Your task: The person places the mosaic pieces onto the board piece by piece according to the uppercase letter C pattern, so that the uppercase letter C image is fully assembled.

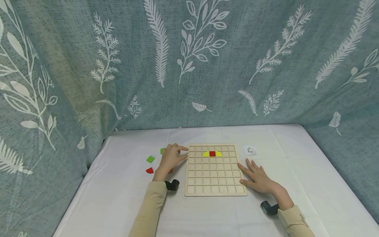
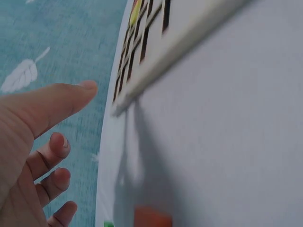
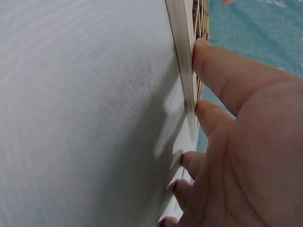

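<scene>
A white-covered table [image 1: 118, 210] stands before a teal leaf-print cloth [image 1: 171, 105] hanging beyond its far edge. On the table's left half, a red piece with one rounded side [image 1: 149, 170] lies nearest the left edge, with a green piece [image 1: 150, 159] just beyond it, turned like a diamond. Slightly right, toward the far edge, a second green piece [image 1: 162, 151] is partly covered by the left hand [image 1: 171, 158]. An orange piece [image 1: 170, 171] lies beside that wrist. The left thumb and forefinger reach straight out, apart, the other fingers loosely bent, gripping nothing visible. Their tips are at the board's left edge; whether they touch it I cannot tell.

The pale wooden grid board [image 1: 214, 193] lies flat, near the table's middle. In its second row from the far edge sit a yellow piece [image 1: 206, 154], a red square [image 1: 212, 153] and another yellow piece [image 1: 219, 153], side by side. The right hand [image 1: 257, 177] is spread, thumb and forefinger touching the board's right edge. Just off the board's far right corner lies a small patterned card [image 1: 250, 150].
</scene>
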A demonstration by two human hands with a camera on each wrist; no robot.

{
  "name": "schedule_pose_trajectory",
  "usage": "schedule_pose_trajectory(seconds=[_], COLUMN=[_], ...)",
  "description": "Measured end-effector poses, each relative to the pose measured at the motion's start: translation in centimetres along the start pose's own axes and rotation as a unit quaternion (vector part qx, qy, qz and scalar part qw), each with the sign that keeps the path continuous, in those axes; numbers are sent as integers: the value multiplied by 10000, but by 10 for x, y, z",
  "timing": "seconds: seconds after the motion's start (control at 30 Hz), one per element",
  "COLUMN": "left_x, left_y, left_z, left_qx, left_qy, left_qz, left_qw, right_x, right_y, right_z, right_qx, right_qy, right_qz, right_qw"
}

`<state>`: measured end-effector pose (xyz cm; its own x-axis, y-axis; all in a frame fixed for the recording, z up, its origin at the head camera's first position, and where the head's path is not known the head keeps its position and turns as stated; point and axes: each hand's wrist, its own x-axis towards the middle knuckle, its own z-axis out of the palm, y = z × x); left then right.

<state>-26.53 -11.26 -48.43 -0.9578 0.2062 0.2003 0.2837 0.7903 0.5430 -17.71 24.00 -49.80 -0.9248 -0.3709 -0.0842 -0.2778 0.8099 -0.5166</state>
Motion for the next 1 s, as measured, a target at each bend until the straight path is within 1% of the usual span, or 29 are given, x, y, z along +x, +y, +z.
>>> schedule_pose_trajectory(seconds=[0.17,0.27,0.53,0.8,1.0], left_x=[-3,-4,-3,2,4], left_y=[-14,-21,-43,-62,-73], left_z=[-10,-16,-30,-42,-47], left_qx=[43,60,219,680,781], left_qy=[95,144,154,37,-62], left_qz=[-168,-209,-342,-504,-605], left_qw=[9998,9997,9991,9964,9951], right_x=[0,0,0,0,1], right_y=[1,1,1,1,2], right_z=[1,1,0,0,2], right_qx=[-29,-41,-16,48,23], right_qy=[15,7,7,-18,5], right_qz=[-14,-2,-35,-58,-32], right_qw=[10000,10000,10000,10000,10000])
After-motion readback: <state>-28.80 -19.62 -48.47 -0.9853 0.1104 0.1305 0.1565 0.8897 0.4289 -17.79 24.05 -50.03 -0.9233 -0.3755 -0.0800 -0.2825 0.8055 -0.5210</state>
